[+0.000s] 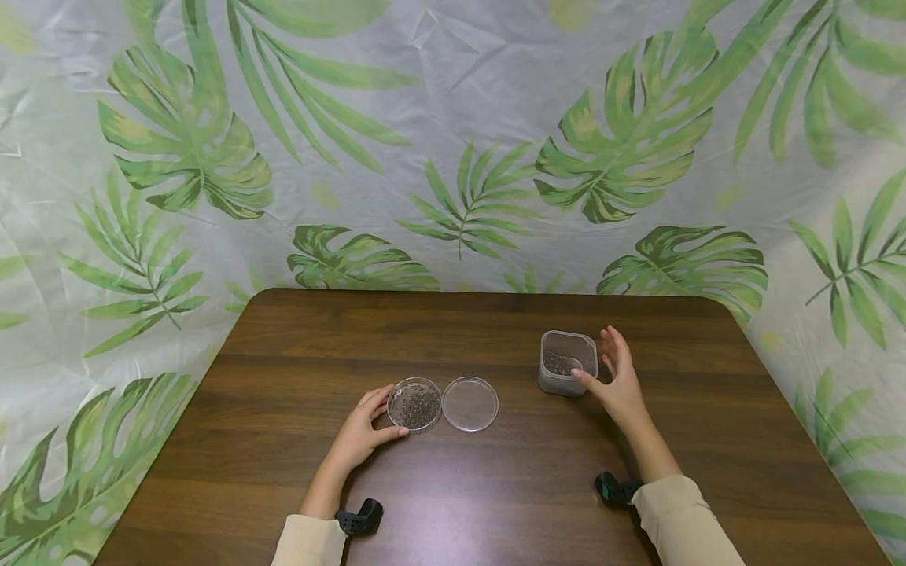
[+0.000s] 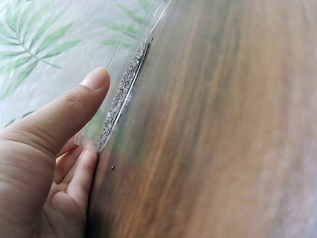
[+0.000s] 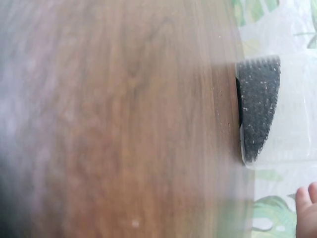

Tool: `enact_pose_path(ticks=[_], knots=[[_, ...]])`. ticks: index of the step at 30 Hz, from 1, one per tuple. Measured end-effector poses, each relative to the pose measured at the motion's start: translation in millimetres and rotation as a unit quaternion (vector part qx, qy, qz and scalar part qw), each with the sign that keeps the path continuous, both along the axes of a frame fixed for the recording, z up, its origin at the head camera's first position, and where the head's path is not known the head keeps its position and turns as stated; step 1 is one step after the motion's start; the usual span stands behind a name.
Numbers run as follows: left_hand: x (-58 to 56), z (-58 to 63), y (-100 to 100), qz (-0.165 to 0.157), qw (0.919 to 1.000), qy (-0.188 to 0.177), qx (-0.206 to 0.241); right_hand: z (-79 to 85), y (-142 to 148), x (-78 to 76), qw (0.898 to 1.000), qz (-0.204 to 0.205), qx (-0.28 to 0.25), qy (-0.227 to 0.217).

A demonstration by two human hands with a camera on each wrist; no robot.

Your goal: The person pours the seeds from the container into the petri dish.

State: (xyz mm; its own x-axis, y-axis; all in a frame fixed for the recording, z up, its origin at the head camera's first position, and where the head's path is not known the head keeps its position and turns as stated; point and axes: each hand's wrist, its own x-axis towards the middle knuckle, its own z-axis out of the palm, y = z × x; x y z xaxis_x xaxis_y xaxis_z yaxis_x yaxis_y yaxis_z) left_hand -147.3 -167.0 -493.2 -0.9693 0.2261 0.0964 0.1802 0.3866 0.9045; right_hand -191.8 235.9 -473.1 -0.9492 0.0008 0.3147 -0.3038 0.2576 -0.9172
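1. Head view: on the dark brown wooden table point(image 1: 495, 503), the left hand point(image 1: 364, 432) cups the near-left side of a shallow round clear plastic dish holding dark seeds point(image 1: 414, 404), thumb and fingers curved round its rim. Just beside it on the right, touching or nearly so, lies an empty round clear plastic lid point(image 1: 470, 404). Well to the right stands a clear square plastic tub with dark seeds in the bottom point(image 1: 567, 363); the right hand point(image 1: 617, 377) is beside it with fingers spread wide and relaxed, the thumb tip at its near wall. A leaf-patterned plastic sheet point(image 1: 453, 141) hangs behind.

2. Left wrist view: the thumb point(image 2: 74, 106) and a curled finger press the dish rim point(image 2: 124, 89); the seeds lie in a thin layer.

3. Right wrist view: the tub point(image 3: 257, 109) rests on the table, apart from the one fingertip point(image 3: 307, 208) visible at the corner; the finger spread cannot be told here.
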Motion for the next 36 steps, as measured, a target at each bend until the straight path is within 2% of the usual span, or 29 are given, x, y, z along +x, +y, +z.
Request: enact_pose_path(ticks=[4,11,20,23,30,34,36], knots=[[-0.1,-0.1,0,0.000,1.0000,0.002,0.000,10.1,-4,5.1,1.000,-0.012,0.008,0.015],[0.0,-0.6,0,-0.001,1.0000,0.004,0.001,18.1,-8,7.0,0.999,-0.016,0.003,0.029],[0.2,0.0,0,0.001,1.0000,0.000,-0.002,29.1,-24,11.2,0.998,0.006,0.015,0.064],[-1.1,-3.8,-1,0.002,0.9999,0.010,0.000,32.6,-30,13.0,0.997,0.019,0.027,0.074],[-12.2,-34.6,-7,0.020,0.9997,0.011,-0.010,36.1,-43,17.7,0.993,0.055,0.056,0.087],[-13.1,-36.8,-7,0.021,0.9996,0.016,-0.008,36.1,-52,20.0,0.991,0.069,0.063,0.095],[-9.7,-27.6,-5,0.016,0.9997,0.019,-0.006,35.8,-57,21.1,0.989,0.078,0.064,0.104]])
